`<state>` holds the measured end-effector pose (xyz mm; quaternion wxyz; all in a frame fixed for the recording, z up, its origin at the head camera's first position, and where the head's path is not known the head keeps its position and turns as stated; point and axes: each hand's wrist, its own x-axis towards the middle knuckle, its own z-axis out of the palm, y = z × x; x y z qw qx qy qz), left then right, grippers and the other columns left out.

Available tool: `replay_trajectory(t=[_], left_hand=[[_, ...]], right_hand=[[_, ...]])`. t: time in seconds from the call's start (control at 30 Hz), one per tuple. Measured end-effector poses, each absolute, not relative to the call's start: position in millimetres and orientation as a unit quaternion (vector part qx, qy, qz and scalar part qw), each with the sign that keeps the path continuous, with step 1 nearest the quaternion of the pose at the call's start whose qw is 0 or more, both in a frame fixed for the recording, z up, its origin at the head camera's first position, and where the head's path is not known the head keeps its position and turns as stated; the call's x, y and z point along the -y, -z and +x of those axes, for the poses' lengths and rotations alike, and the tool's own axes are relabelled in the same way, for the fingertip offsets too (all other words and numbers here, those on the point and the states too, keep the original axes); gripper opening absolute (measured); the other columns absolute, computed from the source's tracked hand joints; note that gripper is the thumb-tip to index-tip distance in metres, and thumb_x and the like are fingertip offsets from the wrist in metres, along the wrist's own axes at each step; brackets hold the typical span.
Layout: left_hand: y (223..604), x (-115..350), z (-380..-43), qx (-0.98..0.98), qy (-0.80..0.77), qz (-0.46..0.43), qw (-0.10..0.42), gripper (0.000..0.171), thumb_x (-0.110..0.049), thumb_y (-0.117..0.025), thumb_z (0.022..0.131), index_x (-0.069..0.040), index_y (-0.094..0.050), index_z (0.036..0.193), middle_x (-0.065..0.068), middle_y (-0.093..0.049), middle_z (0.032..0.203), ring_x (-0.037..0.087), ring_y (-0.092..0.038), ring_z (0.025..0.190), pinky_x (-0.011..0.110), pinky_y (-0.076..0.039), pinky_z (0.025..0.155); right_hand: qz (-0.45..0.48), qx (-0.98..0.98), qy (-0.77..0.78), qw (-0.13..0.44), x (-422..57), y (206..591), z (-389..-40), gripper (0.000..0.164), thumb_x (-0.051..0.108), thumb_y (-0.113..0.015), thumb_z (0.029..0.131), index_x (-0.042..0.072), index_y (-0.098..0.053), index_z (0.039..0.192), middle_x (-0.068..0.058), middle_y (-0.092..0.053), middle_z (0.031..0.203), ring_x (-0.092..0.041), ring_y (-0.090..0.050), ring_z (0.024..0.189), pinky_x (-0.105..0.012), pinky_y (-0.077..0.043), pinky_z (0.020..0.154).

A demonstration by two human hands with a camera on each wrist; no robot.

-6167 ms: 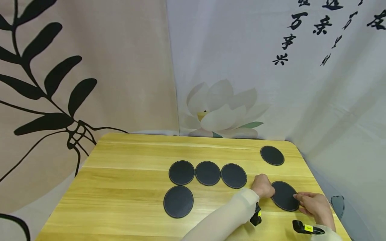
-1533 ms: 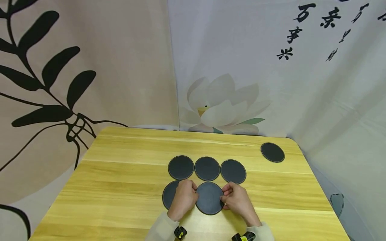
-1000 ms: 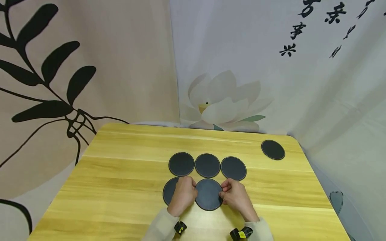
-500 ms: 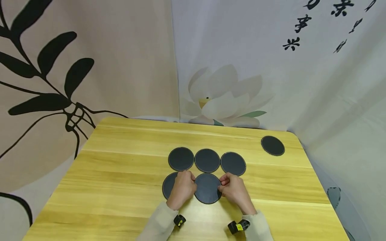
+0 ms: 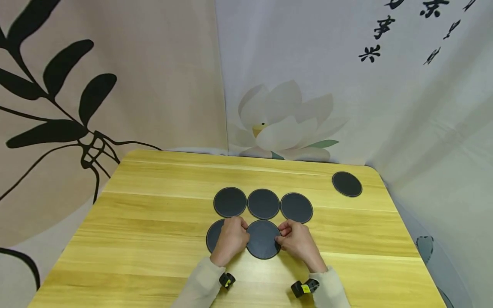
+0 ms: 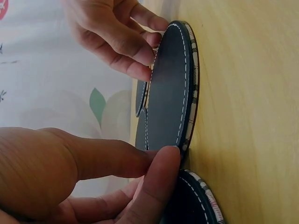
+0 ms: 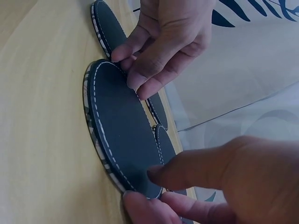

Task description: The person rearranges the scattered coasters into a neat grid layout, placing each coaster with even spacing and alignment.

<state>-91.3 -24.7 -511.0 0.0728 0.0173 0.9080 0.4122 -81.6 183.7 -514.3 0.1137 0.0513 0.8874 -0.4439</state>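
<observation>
A round black coaster [image 5: 263, 240] with pale edge stitching and a checked rim lies on the wooden table between both hands. My left hand [image 5: 231, 239] pinches its left edge, partly covering another black coaster [image 5: 214, 235] on that side. At the right edge my right hand [image 5: 298, 241] holds it with thumb on top and fingers at the rim, as the right wrist view shows. Directly behind is a row of three coasters: a left one [image 5: 230, 202], a middle one [image 5: 263, 203] and a right one [image 5: 296, 207]. The held coaster sits close against the middle one.
Another black coaster [image 5: 347, 184] lies apart near the far right corner of the table [image 5: 154, 239]. A printed cloth [image 5: 292, 51] hangs behind the table's back edge. Small black devices are strapped at both wrists.
Earlier, both hands held the coaster at the table's right side; it has come left beside the lower-left coaster. During the last second it shifts slightly left and toward the back row.
</observation>
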Motion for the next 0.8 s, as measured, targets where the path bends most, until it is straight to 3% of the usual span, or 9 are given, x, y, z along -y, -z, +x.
replay_trajectory(t=[0.2,0.43,0.57,0.63,0.8], left_hand=[[510,25,-91,-0.906,-0.417,0.024,0.063,0.019,0.008,-0.063,0.074,0.002,-0.072,0.088,0.003,-0.068,0.074,0.015,-0.061,0.068,0.032,-0.052,0.061],[505,26,-90,-0.904,-0.415,0.091,0.039,0.018,-0.003,-0.076,0.085,0.001,-0.073,0.103,0.005,-0.067,0.085,0.012,-0.059,0.073,0.027,-0.051,0.064],[503,25,-90,-0.91,-0.387,0.143,0.046,0.029,-0.015,-0.078,0.09,-0.006,-0.072,0.117,0.008,-0.066,0.107,0.019,-0.063,0.09,0.032,-0.055,0.074],[503,24,-89,-0.912,-0.367,0.176,0.047,0.033,-0.019,-0.078,0.092,-0.01,-0.071,0.123,0.007,-0.065,0.116,0.023,-0.064,0.105,0.038,-0.058,0.086],[505,23,-86,-0.912,-0.305,0.272,0.039,0.043,-0.023,-0.078,0.093,-0.015,-0.067,0.135,0.006,-0.059,0.136,0.026,-0.056,0.132,0.043,-0.055,0.103]], right_hand=[[0.042,-0.889,0.441,0.115,-184,512,-82,0.02,0.007,-0.08,0.084,0.003,-0.069,0.1,-0.004,-0.064,0.083,-0.011,-0.063,0.067,-0.025,-0.058,0.057],[0.013,-0.907,0.408,0.101,-192,502,-84,0.021,0.016,-0.08,0.089,0.006,-0.07,0.104,-0.002,-0.067,0.09,-0.011,-0.063,0.078,-0.027,-0.053,0.071],[-0.001,-0.919,0.385,0.089,-201,495,-91,0.025,0.02,-0.079,0.091,0.008,-0.071,0.111,-0.004,-0.071,0.102,-0.014,-0.065,0.087,-0.033,-0.055,0.078],[-0.01,-0.923,0.377,0.082,-206,492,-95,0.029,0.022,-0.079,0.091,0.008,-0.071,0.115,-0.006,-0.071,0.109,-0.017,-0.067,0.092,-0.037,-0.057,0.082],[-0.03,-0.932,0.353,0.07,-221,487,-105,0.038,0.027,-0.076,0.094,0.009,-0.068,0.127,-0.01,-0.069,0.123,-0.027,-0.067,0.106,-0.045,-0.058,0.09]])
